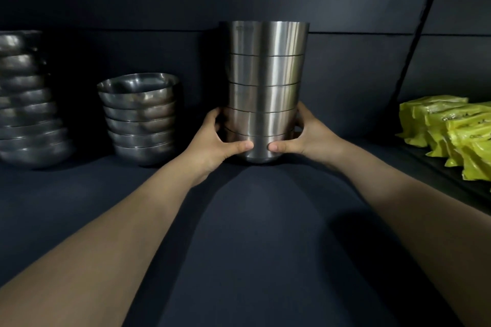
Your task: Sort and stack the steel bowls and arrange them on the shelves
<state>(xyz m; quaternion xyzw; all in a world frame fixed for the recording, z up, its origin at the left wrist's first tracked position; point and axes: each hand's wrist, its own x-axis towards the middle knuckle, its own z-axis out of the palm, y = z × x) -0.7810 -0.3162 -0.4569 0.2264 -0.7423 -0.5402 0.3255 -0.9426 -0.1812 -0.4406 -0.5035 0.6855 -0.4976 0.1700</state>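
Observation:
A tall stack of several straight-sided steel bowls stands upright in the middle of the dark shelf. My left hand wraps the stack's lower left side and my right hand wraps its lower right side, thumbs nearly meeting at the front. To the left is a shorter stack of rounded steel bowls. At the far left edge stands a taller stack of wider rounded bowls, partly cut off by the frame.
Yellow plastic packets lie in a row at the right on a neighbouring surface. A dark diagonal pole rises at the right. The shelf's dark back wall is close behind the stacks.

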